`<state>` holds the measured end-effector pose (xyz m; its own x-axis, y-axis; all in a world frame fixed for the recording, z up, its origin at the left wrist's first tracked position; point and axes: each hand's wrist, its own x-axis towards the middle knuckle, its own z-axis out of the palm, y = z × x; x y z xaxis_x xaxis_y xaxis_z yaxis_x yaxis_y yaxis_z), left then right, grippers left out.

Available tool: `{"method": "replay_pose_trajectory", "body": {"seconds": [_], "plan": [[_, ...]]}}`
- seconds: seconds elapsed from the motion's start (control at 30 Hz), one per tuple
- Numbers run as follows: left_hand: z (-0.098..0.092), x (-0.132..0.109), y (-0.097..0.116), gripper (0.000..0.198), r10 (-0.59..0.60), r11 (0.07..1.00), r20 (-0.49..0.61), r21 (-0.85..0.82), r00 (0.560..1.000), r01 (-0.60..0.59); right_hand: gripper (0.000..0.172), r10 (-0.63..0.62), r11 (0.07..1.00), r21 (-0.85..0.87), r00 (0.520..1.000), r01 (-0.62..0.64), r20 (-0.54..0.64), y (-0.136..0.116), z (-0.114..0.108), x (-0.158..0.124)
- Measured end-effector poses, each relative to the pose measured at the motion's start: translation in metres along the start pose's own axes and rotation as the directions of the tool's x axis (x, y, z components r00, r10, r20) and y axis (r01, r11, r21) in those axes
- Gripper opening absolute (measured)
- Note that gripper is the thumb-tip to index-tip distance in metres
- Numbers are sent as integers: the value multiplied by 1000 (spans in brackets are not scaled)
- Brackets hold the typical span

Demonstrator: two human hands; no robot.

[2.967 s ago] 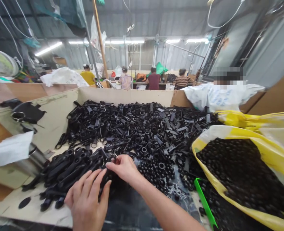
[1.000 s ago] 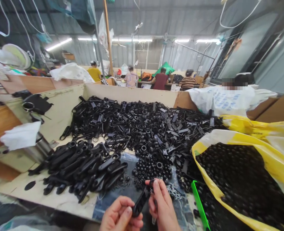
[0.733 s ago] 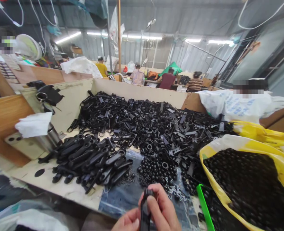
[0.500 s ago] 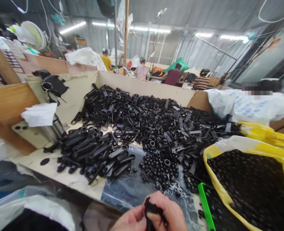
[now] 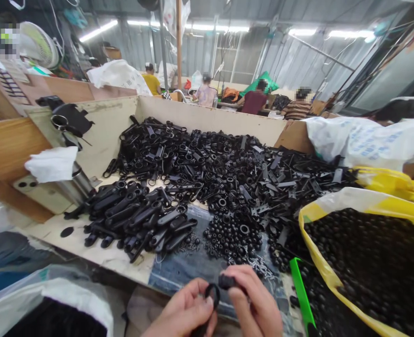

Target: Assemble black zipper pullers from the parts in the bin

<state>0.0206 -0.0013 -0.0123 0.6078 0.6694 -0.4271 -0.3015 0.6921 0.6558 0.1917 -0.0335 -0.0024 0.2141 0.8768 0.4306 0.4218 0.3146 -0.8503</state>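
Observation:
At the bottom middle, my left hand (image 5: 188, 309) is closed on a black plastic handle with a ring end (image 5: 218, 296). The ring stands up between thumb and forefinger, and the lower part is mostly hidden by the fingers. Just right of it, my right hand (image 5: 254, 299) pinches a small black ribbed ring (image 5: 227, 281), held slightly above and apart from the handle. Both hands are over the near edge of a dark blue mat (image 5: 179, 269). In front of them are silver screws (image 5: 261, 267) and a heap of small black balls (image 5: 224, 238).
Long black handles (image 5: 140, 215) lie piled at left, with loose black rings and flat pieces (image 5: 242, 173) behind. A yellow-edged bag (image 5: 319, 267) of black balls stands right, beside a green strip (image 5: 301, 295). A white bag (image 5: 101, 299) is lower left. Several people sit beyond the partition (image 5: 207, 114).
My hands were together around a black piece; now they are slightly apart. The ring end shows in my left hand, and a small ribbed ring in my right. The view has shifted slightly.

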Motion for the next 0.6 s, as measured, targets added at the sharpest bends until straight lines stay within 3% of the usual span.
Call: {"method": "replay_pose_trajectory", "body": {"seconds": [0.1,0.2,0.27,0.37,0.47,0.6], "plan": [[-2,3,7,52,129,978,-93,176,987,-111,34,182,983,12,983,-182,-10,1,-4,-5],[1,4,7,56,268,898,-165,399,949,-184,27,166,985,30,984,-168,58,6,-2,-7],[2,5,2,59,238,897,-168,416,956,-150,20,26,997,66,990,-35,138,11,-1,-7],[1,5,-6,56,145,895,-121,440,982,-78,23,-142,990,45,962,135,233,17,-2,-3],[-4,5,-13,41,96,880,-96,473,991,-39,29,-146,989,7,955,149,257,19,-5,1],[-7,2,-14,29,147,894,-75,438,986,-100,34,-107,994,30,960,103,260,20,-6,0]]}}
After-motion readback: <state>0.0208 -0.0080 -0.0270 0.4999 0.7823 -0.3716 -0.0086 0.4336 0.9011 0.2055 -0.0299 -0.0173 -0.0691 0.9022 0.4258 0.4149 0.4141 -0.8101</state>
